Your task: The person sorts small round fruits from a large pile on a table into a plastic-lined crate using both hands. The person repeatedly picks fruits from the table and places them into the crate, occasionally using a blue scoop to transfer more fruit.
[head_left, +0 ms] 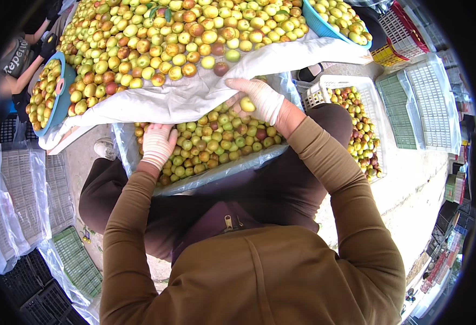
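My left hand (158,143), in a thin striped whitish glove, is at the left of a crate lined with blue plastic film (221,165). Its fingertips pass under the edge of a white cloth (148,106) and are hidden. Beneath it lie green and brown-flecked jujubes (205,142) that fill the crate. Gloved alike, my right hand (262,97) is above the crate's far right part, its upper digit against the cloth edge. A yellow-green jujube (247,104) sits within its curled fingers. Beyond the cloth edge spreads a large heap of jujubes (160,40).
Blue basins of jujubes stand at the left (64,89) and right (323,26) of the heap. A white crate (374,93) of redder jujubes is by my right knee. Stacked plastic crates (22,191) line the left side. Another person's dark-gloved hand (48,45) shows at upper left.
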